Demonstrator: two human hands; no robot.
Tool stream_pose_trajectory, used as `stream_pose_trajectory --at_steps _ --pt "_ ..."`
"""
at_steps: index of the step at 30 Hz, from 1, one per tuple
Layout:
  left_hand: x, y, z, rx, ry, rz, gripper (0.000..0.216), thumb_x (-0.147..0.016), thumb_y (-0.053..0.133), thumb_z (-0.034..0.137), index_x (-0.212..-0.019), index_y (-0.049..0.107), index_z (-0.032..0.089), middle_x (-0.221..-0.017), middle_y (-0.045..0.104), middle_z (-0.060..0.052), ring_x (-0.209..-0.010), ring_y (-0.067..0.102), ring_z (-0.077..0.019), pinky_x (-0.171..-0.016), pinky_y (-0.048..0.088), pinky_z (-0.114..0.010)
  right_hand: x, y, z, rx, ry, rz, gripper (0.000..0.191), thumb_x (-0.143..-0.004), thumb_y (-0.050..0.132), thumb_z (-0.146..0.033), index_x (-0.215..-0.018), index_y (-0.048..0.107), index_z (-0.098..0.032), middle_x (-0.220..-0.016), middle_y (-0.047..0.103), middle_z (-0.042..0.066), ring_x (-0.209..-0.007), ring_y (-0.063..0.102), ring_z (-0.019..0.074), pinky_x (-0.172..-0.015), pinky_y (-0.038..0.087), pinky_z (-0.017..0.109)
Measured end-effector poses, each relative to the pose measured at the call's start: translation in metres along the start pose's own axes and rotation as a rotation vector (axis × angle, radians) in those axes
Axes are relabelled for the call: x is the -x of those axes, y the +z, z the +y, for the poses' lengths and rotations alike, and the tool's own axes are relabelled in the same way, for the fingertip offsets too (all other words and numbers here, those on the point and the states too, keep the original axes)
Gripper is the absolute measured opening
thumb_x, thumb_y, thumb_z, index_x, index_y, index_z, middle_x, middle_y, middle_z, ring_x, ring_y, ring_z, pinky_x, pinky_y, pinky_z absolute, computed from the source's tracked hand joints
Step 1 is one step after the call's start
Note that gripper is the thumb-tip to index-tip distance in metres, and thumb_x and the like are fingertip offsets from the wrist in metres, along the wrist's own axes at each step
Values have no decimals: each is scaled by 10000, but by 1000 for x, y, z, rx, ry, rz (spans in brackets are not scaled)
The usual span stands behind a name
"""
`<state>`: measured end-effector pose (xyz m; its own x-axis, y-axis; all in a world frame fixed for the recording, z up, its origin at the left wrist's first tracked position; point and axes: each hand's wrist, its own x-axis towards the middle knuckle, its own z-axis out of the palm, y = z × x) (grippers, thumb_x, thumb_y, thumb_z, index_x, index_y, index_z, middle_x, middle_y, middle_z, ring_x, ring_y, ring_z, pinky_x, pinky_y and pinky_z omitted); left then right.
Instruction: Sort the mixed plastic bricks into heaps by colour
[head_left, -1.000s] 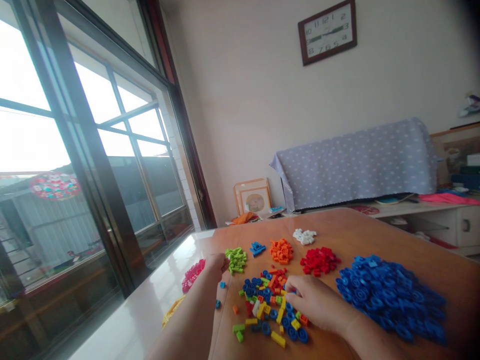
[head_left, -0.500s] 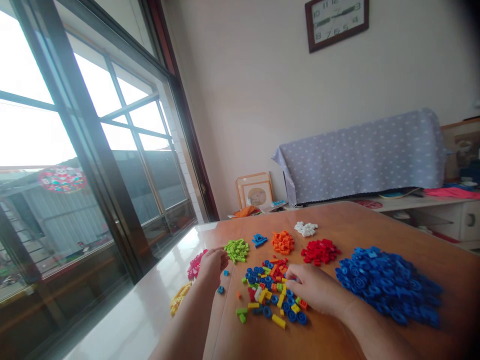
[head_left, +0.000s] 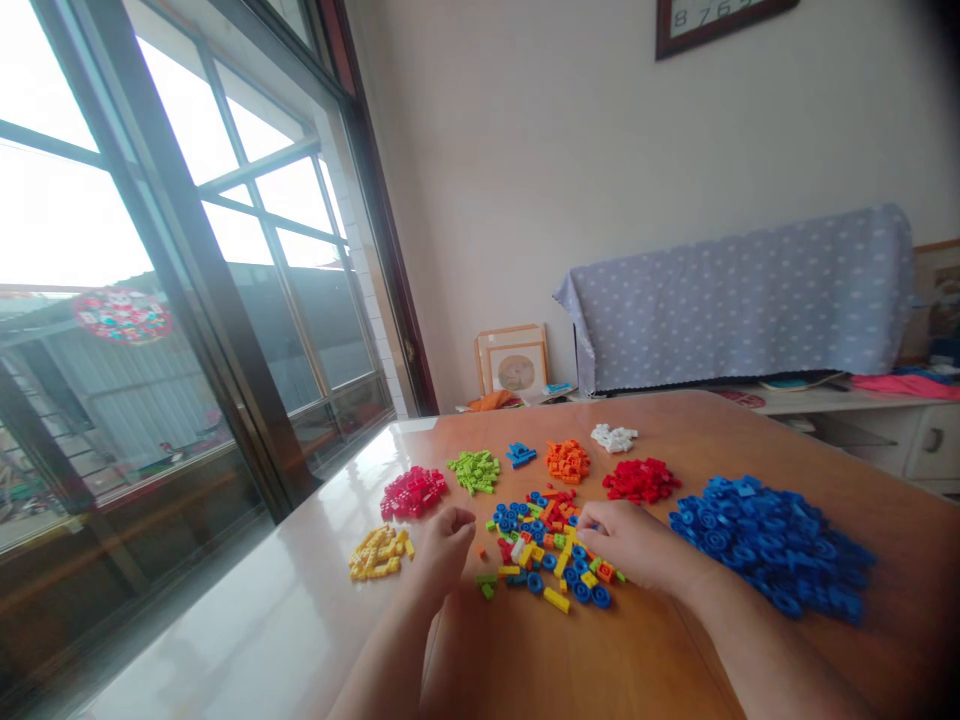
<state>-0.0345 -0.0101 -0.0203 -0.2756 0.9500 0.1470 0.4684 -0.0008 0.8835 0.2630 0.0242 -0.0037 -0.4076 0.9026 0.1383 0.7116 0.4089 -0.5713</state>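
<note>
A mixed pile of toy building bricks (head_left: pixel 555 565) lies in the middle of the table, with yellow, blue, red, orange and green pieces. My right hand (head_left: pixel 626 538) rests at its right side, fingers curled together over the edge; whatever they pinch is hidden. Left of the pile, my left hand (head_left: pixel 448 545) hovers low over the table with fingers closed, and I cannot make out anything in them. Beyond that hand sits a pink brick pile (head_left: pixel 413 492), with a yellow brick pile (head_left: pixel 377 553) to its left. A lime green pile (head_left: pixel 474 470) lies farther back.
Along the back are small blue bricks (head_left: pixel 520 455), orange bricks (head_left: pixel 568 460), white bricks (head_left: pixel 614 437) and red bricks (head_left: pixel 641 481). A large blue heap (head_left: pixel 772 545) spreads at the right. A window stands left of the wooden table (head_left: pixel 517 670).
My left hand has drawn back from beside the green pile toward me, uncovering the pink pile. Two small blue bricks there no longer show. My right hand stays at the mixed pile. The view tilts down.
</note>
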Motion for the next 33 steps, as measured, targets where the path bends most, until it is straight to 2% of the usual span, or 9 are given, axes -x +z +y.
stream_pose_trajectory --at_steps 5,8,12,16,24,28,30,33 --pt "-3 -5 -12 -337 65 -29 189 -696 521 118 -810 668 153 -741 638 -20 -697 550 -146 -605 348 -243 1 -3 -1 28 14 -16 219 -873 515 -358 -834 672 -211 -685 665 -11 -633 573 130 -526 256 233" --pt "-3 -6 -15 -393 79 -77 223 -680 510 89 -821 669 159 -749 644 -14 -694 551 -140 -599 339 -235 0 -3 -1 44 7 -25 229 -876 517 -372 -834 671 -208 -687 660 -10 -634 564 129 -531 252 234" --pt "-1 -4 -16 -435 114 -132 156 -690 566 120 -802 663 166 -780 649 -17 -719 556 -139 -611 336 -225 0 -1 -1 53 -1 -22 243 -879 521 -384 -821 671 -201 -694 655 -8 -642 553 128 -538 246 234" --pt "2 -1 -17 -441 137 -91 134 -681 651 192 -814 665 185 -804 646 -17 -747 549 -152 -624 321 -226 0 2 -1 48 3 -33 235 -872 530 -376 -832 678 -199 -695 663 -3 -640 556 133 -544 257 238" --pt "-1 2 -17 -381 199 -31 128 -637 607 79 -701 629 188 -746 626 -16 -734 531 -163 -644 303 -237 0 1 -2 -1 21 -34 224 -857 546 -373 -845 686 -199 -698 670 3 -643 562 141 -548 259 238" --pt "-2 6 -11 -295 188 -8 74 -691 593 108 -678 611 179 -696 595 -11 -688 506 -145 -623 297 -235 -1 2 -3 -11 18 -37 221 -862 536 -366 -849 687 -204 -676 655 -6 -622 555 136 -539 260 237" --pt "0 10 -6 -156 170 -28 37 -744 588 169 -732 622 177 -690 587 -6 -664 509 -137 -605 312 -231 -2 4 -6 -30 -2 -17 229 -870 521 -364 -839 682 -204 -682 655 -6 -625 555 137 -540 272 235" --pt "6 20 6 202 86 -173 137 -786 614 284 -865 618 172 -714 592 5 -633 540 -127 -585 361 -227 -3 10 -18 -85 -47 63 222 -877 505 -342 -847 678 -205 -718 666 -3 -660 572 141 -567 313 233"
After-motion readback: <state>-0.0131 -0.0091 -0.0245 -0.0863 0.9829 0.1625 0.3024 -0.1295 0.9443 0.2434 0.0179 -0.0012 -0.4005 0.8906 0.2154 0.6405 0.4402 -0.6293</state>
